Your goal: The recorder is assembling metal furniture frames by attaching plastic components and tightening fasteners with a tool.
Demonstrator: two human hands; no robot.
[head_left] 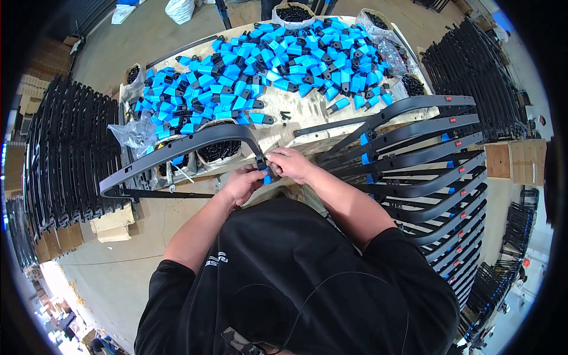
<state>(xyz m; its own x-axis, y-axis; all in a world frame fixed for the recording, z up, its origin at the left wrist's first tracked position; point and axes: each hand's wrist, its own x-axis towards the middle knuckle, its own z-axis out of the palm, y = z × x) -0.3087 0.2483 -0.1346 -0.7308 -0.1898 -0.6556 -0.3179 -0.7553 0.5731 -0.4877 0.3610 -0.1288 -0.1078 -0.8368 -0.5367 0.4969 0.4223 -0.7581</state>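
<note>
A black curved frame (177, 145) rests across the table's near edge, and one end of it comes down in front of me. At that end sits a blue-and-black plastic piece (266, 177). My left hand (242, 186) closes its fingers on this piece from the left. From the right, my right hand (289, 165) pinches close against the frame's end; whatever lies between its fingertips is too small and hidden to name. A big heap of similar blue-and-black plastic pieces (225, 83) covers much of the table (307, 112) beyond my hands.
Black frames with blue pieces (426, 165) are stacked to my right. More black frames (65, 148) stand at the left and others (473, 65) at the far right. Bags of small black parts (293, 15) line the table; one bag (220, 151) sits behind the held frame.
</note>
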